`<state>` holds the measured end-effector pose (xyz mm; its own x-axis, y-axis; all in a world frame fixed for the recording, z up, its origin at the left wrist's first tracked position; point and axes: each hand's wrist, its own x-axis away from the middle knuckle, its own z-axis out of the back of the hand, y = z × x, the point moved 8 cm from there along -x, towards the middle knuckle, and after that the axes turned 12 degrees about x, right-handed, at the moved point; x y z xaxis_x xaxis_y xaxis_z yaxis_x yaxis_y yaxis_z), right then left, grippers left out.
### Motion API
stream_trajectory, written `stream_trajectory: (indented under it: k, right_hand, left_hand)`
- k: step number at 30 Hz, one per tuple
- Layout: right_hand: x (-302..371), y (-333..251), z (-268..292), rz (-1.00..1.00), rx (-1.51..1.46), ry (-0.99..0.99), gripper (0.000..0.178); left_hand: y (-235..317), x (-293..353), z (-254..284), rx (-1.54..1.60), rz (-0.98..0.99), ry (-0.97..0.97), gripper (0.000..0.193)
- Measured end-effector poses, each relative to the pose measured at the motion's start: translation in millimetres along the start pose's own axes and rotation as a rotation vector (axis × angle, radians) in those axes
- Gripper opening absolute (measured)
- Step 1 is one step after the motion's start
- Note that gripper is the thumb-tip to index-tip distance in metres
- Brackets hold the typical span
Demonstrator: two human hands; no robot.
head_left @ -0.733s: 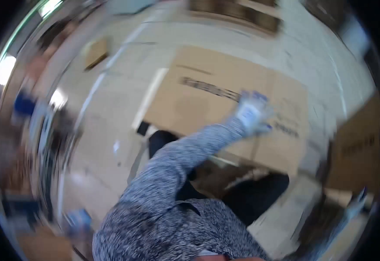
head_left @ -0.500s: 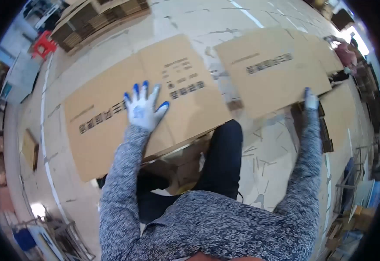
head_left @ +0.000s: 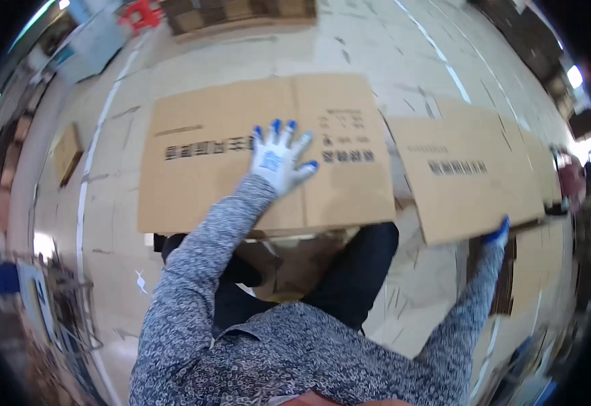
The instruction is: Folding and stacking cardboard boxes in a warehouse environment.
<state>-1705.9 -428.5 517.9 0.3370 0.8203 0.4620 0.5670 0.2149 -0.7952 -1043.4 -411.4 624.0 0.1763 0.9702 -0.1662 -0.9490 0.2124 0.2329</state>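
A flattened cardboard box (head_left: pixel 207 183) with dark print lies in front of me, its near edge over my knees. My left hand (head_left: pixel 278 162), in a white glove with blue fingertips, rests on its middle with the fingers spread. To the right is a second flattened cardboard box (head_left: pixel 458 193), also printed and set at a slant. My right hand (head_left: pixel 498 233) grips the near right edge of that one; part of its fingers is hidden. The two boxes lie close together, with a narrow gap between them.
More cardboard (head_left: pixel 538 254) lies stacked at the right, beside my right forearm. A pile of cardboard (head_left: pixel 241 15) stands at the far side, near a red stool (head_left: pixel 140 15). A person (head_left: pixel 572 176) is at the far right. Scraps litter the tiled floor (head_left: pixel 404 298).
The view has turned, so both boxes appear farther right and straighter. My left hand stays flat on the near box; my right hand stays at the other box's edge.
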Motion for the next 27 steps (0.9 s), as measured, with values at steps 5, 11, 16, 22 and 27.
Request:
stream_trajectory:
  k: [5, 11, 16, 22, 27]
  right_hand:
    - [47.9, -116.3, 21.4, 0.307, 0.17, -0.008, 0.065]
    - [171.9, -55.3, -112.0, 0.333, 0.103, -0.429, 0.051]
    - [214.5, 83.4, -259.1, -0.058, -0.039, -0.815, 0.041]
    - [277.2, 184.3, -359.6, -0.047, 0.118, -0.618, 0.035]
    - [287.1, 241.3, -369.0, -0.285, 0.242, -0.695, 0.035]
  left_hand:
    - [13.0, 2.7, -7.4, 0.097, 0.003, -0.083, 0.072]
    - [18.8, 3.9, 3.2, 0.174, -0.025, -0.081, 0.07]
    - [-33.3, 9.0, -55.4, 1.145, -0.274, 0.141, 0.073]
    - [-72.4, 72.4, -11.5, 0.947, -0.059, 0.124, 0.071]
    - [-99.9, 129.3, 31.3, 0.75, 0.233, 0.11, 0.069]
